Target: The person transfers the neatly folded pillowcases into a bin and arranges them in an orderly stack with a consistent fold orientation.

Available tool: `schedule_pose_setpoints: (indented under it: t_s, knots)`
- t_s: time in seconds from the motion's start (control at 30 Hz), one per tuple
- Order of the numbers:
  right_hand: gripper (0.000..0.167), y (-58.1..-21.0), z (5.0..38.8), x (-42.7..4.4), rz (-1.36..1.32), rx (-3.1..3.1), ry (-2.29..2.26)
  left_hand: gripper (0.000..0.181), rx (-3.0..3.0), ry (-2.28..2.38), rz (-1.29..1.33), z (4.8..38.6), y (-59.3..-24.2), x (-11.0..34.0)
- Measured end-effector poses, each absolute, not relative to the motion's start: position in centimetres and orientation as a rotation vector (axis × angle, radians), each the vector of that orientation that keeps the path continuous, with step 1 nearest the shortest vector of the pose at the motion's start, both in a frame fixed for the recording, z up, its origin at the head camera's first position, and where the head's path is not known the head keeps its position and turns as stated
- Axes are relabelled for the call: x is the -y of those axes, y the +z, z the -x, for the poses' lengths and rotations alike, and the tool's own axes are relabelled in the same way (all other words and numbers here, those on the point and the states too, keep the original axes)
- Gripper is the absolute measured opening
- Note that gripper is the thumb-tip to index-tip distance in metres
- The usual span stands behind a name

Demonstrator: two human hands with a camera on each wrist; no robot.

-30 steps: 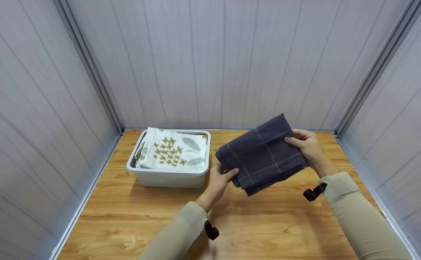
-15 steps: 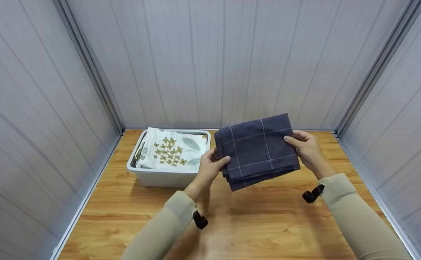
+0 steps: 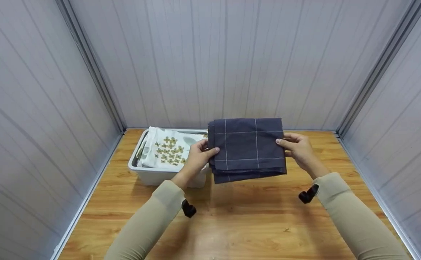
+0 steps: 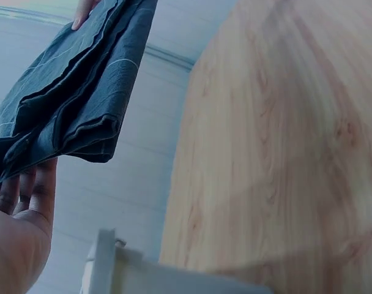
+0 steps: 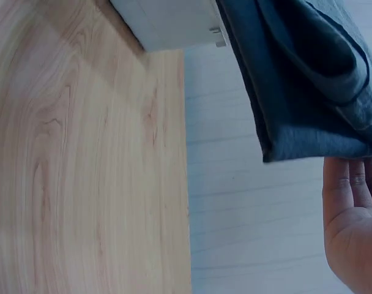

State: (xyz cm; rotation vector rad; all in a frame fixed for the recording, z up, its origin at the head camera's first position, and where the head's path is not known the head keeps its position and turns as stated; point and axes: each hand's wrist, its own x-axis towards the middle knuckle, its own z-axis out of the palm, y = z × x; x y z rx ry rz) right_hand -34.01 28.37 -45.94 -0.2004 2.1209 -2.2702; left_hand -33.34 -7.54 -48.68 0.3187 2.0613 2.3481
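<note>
A folded dark navy cloth with thin white check lines is held up above the table between both hands. My left hand pinches its left edge, thumb on the front and fingers behind. On the opposite edge my right hand pinches it the same way. Several folded layers of the cloth show along its lower side in the left wrist view. In the right wrist view, fingers reach up behind the cloth. The cloth's near left part overlaps the right rim of a white bin in the head view.
The white plastic bin stands on the wooden table at the back left. Inside lies a white cloth printed with yellow flowers and grey-green leaves. Pale panel walls close off the back and both sides.
The navy cloth has turned from a slant to nearly level and shifted left, toward the bin. My left hand has moved up and left; the right hand has moved slightly left. Both keep their grip.
</note>
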Motion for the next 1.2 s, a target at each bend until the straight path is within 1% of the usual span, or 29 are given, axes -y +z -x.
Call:
schedule_pose_setpoints:
  t_s: [0.13, 0.43, 0.7, 0.93, 1.2]
  knots:
    - [0.015, -45.9, 34.3, -27.5, 0.2, -2.16, -2.212, 0.029, -2.099, 2.307, -0.285, 33.8, -48.0, 8.8]
    - [0.016, -45.8, 35.0, -24.7, 0.223, -2.137, -2.201, 0.03, -2.248, 2.277, -0.268, 34.5, -46.9, 11.6]
    - [0.027, -45.2, 35.3, -21.7, 0.168, -2.14, -2.188, 0.032, -2.361, 2.204, -0.209, 34.9, -46.0, 14.5]
    - [0.025, -44.7, 35.9, -19.0, 0.183, -2.129, -2.181, 0.035, -2.421, 2.14, -0.177, 35.5, -44.9, 17.1]
    - [0.03, -44.1, 36.6, -16.3, 0.202, -2.144, -2.154, 0.037, -2.46, 2.054, -0.183, 35.5, -43.6, 20.0]
